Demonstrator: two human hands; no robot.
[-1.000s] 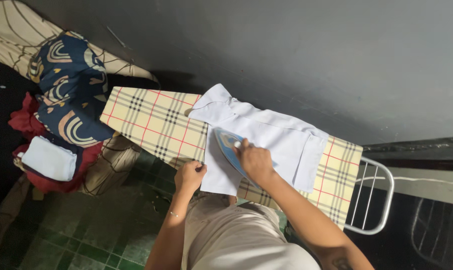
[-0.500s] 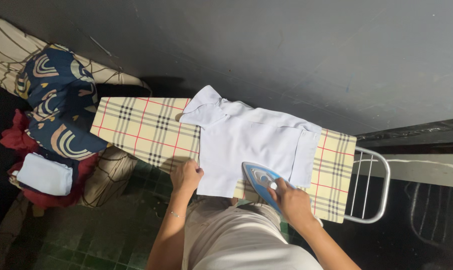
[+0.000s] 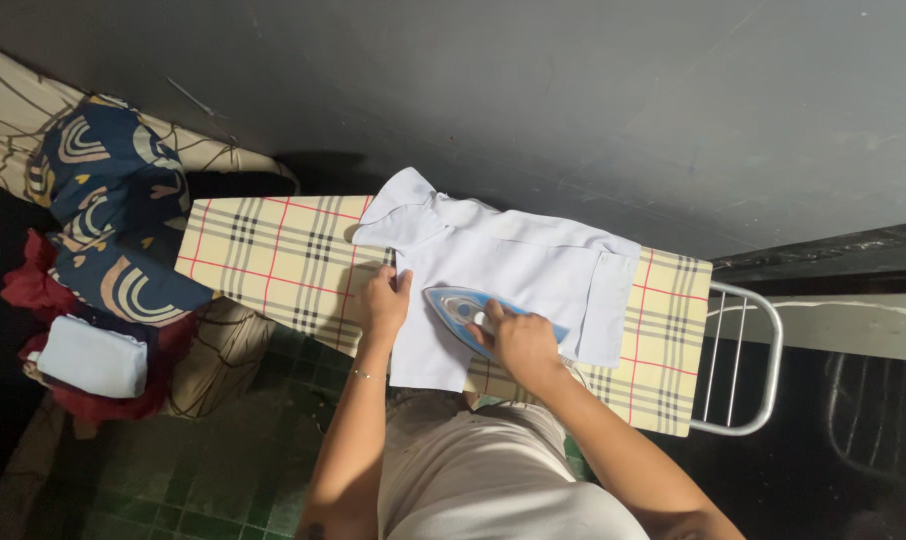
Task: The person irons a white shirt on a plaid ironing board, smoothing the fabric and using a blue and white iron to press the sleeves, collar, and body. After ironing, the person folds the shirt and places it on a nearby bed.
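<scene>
A white shirt [image 3: 518, 262] lies flat across a plaid ironing board [image 3: 273, 255], its collar toward the left. My right hand [image 3: 518, 340] grips the handle of a blue iron [image 3: 463, 307], which rests on the shirt's near half with its tip pointing left. My left hand [image 3: 383, 300] presses the shirt's left edge flat against the board, fingers closed over the cloth.
A pile of clothes sits at the left: a navy patterned cloth [image 3: 113, 215], red fabric [image 3: 33, 285] and a folded white piece [image 3: 93, 355]. A metal wire rack [image 3: 743, 360] sticks out from the board's right end. A grey wall [image 3: 573, 100] runs behind; green tiles [image 3: 203, 460] cover the floor.
The iron slid from the shirt's left part to its near right corner, then back left to the middle. My left hand moved up along the shirt's left edge.
</scene>
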